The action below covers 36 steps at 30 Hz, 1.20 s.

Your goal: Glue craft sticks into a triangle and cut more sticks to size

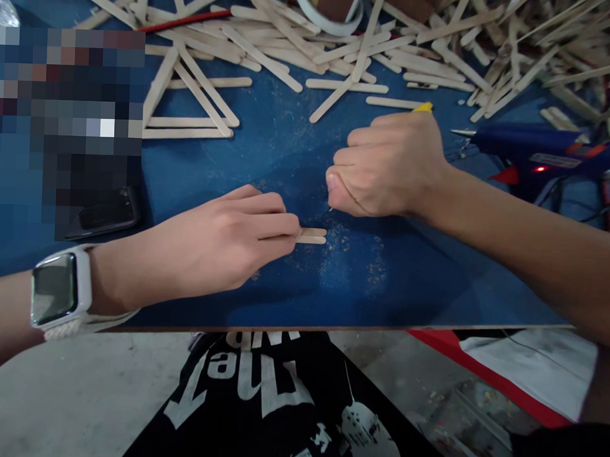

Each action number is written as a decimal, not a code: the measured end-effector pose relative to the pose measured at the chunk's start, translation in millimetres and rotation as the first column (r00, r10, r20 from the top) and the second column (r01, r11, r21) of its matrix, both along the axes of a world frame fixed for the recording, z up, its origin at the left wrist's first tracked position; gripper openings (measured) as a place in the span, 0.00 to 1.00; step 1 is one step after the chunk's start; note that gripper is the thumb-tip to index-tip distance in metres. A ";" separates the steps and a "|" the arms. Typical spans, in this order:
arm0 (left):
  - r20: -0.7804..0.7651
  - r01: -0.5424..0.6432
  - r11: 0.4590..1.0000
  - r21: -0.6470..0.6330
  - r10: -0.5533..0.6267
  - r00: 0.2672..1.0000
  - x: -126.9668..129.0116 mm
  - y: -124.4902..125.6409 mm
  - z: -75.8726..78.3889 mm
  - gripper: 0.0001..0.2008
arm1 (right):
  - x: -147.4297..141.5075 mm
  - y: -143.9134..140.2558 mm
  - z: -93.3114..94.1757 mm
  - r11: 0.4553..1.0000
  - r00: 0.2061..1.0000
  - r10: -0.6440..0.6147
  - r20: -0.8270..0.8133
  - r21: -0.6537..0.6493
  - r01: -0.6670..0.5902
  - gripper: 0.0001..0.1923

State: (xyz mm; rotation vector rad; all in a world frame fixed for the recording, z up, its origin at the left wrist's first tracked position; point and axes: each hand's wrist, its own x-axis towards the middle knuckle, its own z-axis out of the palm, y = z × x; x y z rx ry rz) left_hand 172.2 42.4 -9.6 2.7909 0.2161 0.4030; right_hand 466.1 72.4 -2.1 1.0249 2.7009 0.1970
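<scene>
My left hand (pixel 245 230) is closed over two wooden popsicle sticks (pixel 315 236), pressed side by side against the blue table. Only their rounded right ends stick out past my fingertips; the rest is hidden under the hand. To the right, my right hand (pixel 387 168) makes a fist around what looks like a utility knife, whose yellow end (pixel 424 107) shows behind the knuckles. A thin tip pokes out below the thumb, close above the stick ends and apart from them. Most of the knife is covered by the fist.
Loose popsicle sticks (pixel 271 47) are heaped along the back, with a white tape roll (pixel 330 16) among them. A triangular stick frame (pixel 188 128) lies at left near a dark phone (pixel 108 211). A blue glue gun (pixel 532 153), its red light on, rests at right with cables.
</scene>
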 end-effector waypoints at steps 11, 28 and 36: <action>0.043 -0.008 1.000 0.005 0.008 0.999 0.5 0.2 2.6 0.17 | 31.3 -7.8 -15.8 0.993 0.924 -0.097 -0.370 0.023 0.114 0.42; 0.104 -0.368 0.864 0.343 0.355 0.929 -12.6 23.1 -20.4 0.12 | 31.1 -55.9 17.1 0.943 0.729 -0.187 -0.659 0.088 0.321 0.26; 0.093 -0.402 0.912 0.084 0.394 0.914 -9.1 11.5 -19.1 0.18 | 27.6 -45.9 -8.6 0.990 0.776 -0.015 -0.630 0.097 0.099 0.17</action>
